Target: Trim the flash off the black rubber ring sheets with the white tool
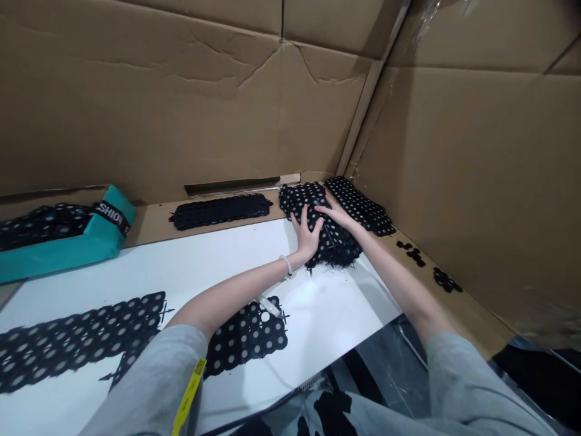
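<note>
A thick stack of black sheets dotted with pale rounds [333, 239] lies at the far right of the white board. Spread over the stack's left side are the fingers of my left hand [306, 236], which is open. My right hand [339, 215] rests against its upper right part, fingers apart and outstretched; some fingertips are hard to make out. Just right of it sits another dotted black stack [361, 206]. A narrow black stack [222, 212] lies to the left on the cardboard strip.
Dotted black sheets [82, 342] and a shorter piece [249, 336] lie on the white board [209, 260]. A teal box [106, 227] holding dotted black material stands left. Small black scraps [447, 280] dot the right cardboard ledge. Tall cardboard walls [181, 97] enclose the back and right.
</note>
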### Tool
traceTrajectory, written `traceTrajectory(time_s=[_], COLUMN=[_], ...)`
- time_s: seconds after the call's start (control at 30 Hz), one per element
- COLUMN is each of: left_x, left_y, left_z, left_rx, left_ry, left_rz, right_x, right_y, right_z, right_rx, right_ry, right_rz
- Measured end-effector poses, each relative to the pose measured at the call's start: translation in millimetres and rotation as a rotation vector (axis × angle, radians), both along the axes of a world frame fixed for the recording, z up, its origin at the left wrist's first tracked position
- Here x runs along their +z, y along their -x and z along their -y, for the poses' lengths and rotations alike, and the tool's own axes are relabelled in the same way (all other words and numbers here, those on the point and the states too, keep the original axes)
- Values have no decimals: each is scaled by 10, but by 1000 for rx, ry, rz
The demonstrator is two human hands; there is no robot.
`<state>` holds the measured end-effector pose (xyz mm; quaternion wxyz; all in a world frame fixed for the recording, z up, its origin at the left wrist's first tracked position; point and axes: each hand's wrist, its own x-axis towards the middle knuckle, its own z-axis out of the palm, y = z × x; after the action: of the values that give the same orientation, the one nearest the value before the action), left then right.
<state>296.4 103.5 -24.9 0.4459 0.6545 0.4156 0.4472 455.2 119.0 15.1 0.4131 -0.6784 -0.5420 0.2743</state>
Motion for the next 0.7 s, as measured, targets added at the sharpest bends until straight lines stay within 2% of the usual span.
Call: traceTrajectory(time_s=[0.1, 0.23, 0.33, 0.47, 0.6, 0.7], left_x=[19, 129, 172, 137, 92, 86], left_y=[-31, -180, -221, -42, 139, 152], left_z=[-169, -432, -526, -559, -600, -646], left_rx=[28, -32, -45, -118, -207, -213], left_ry=[3, 77, 120, 125, 129, 152], left_rz=[-16, -92, -143, -196, -239, -315], right_x=[78, 18, -7, 172, 364, 292], right_y=[-3, -136, -244, -311, -104, 184], right_z=[-199, -340, -345, -228, -33, 55], right_rx=[6, -34, -107, -180, -227, -145], right_ry=[-22, -49, -2, 56, -52, -49], right_rz=[40, -17, -3, 130, 422, 578])
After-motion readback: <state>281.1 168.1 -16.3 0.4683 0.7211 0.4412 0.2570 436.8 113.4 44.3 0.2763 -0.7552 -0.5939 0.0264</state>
